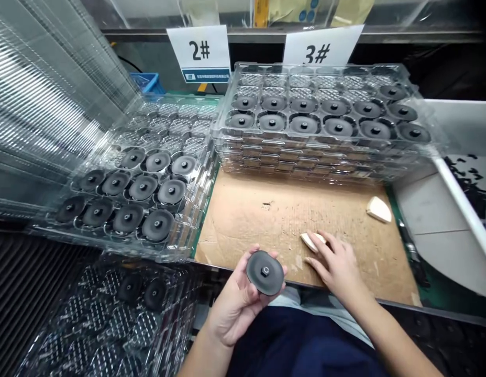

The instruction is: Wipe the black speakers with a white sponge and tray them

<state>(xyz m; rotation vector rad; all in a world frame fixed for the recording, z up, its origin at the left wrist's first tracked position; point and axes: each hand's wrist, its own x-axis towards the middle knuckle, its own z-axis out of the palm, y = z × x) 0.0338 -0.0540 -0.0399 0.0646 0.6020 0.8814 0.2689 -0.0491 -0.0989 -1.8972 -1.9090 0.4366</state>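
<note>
My left hand (235, 301) is closed round a dark round disc (265, 273) with a small hub in its middle, holding it just over the near edge of the cardboard sheet (274, 214). My right hand (334, 264) lies on the cardboard with its fingers stretched out, the fingertips touching a small white wedge-shaped piece (311, 241). A second white wedge (378, 209) rests farther right on the cardboard.
A clear blister tray (141, 183) partly filled with the same discs sits at left. A stack of clear trays (325, 120) with discs stands behind, under signs 2# (199, 51) and 3# (319, 52). Another tray (121, 314) lies low at left, a white bin (459, 209) at right.
</note>
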